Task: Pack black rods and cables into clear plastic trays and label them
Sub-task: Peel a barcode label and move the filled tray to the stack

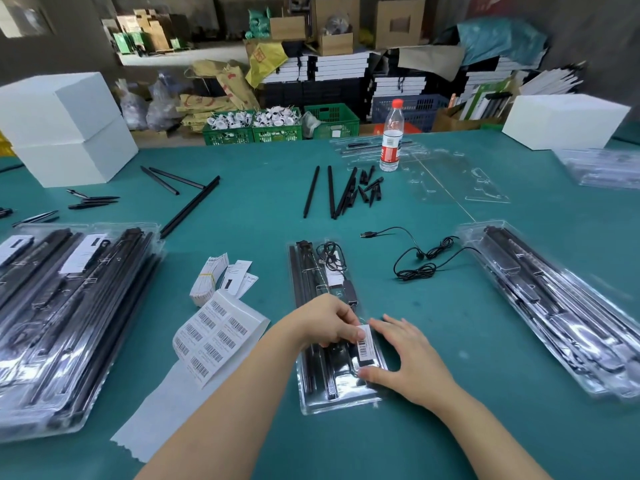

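Note:
A clear plastic tray (313, 403) packed with black rods and a coiled cable lies in front of me on the green table. A white barcode label (365, 342) sits on its lid. My left hand (327, 320) pinches the label's upper end with curled fingers. My right hand (403, 355) rests spread on the tray's right side, fingers near the label, thumb on the lid. Loose black rods (332, 192) lie further back. A loose black cable (419, 258) lies to the right.
A barcode label sheet (214, 337) and a card stack (207, 282) lie left of the tray. Packed trays are stacked at left (69, 323) and right (554, 306). A water bottle (391, 136), empty trays (460, 174) and white boxes (65, 126) stand behind.

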`<state>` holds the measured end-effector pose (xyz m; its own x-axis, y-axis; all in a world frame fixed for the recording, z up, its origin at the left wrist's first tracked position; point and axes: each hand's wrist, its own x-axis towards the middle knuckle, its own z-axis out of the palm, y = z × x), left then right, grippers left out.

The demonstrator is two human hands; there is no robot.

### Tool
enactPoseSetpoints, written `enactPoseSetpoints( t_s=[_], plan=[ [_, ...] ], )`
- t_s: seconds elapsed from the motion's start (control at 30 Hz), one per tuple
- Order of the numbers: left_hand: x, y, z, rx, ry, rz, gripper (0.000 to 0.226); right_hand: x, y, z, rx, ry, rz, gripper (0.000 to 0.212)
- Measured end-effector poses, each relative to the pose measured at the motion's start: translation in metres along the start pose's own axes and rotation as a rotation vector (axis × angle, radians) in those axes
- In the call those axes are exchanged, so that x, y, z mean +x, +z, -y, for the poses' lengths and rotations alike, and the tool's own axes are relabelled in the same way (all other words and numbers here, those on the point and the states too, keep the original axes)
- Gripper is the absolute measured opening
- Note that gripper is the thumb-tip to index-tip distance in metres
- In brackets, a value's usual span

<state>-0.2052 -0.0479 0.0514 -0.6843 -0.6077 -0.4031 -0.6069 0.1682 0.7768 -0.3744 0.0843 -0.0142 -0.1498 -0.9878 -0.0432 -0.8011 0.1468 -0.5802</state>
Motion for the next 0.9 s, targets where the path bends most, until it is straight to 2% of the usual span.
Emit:
enactPoseSetpoints(
  t_s=[0.3,0.5,0.57,0.9],
  plan=[
    [0.004,0.004,0.002,0.063,-0.035,-0.034,0.019,-0.003,-0.002,0.002,-0.024,-0.001,0.012,0.103],
    [0.006,0.006,0.006,0.051,-0.039,-0.052,0.018,-0.003,0.000,0.001,-0.072,-0.108,-0.079,0.073],
    [0.005,0.007,0.005,0.071,-0.032,-0.067,0.017,-0.002,0.001,0.000,-0.100,-0.119,-0.078,0.069],
    [-0.002,0.022,-0.004,0.435,0.104,-0.188,0.017,0.000,0.004,-0.003,-0.120,-0.134,-0.086,0.071]
  ],
)
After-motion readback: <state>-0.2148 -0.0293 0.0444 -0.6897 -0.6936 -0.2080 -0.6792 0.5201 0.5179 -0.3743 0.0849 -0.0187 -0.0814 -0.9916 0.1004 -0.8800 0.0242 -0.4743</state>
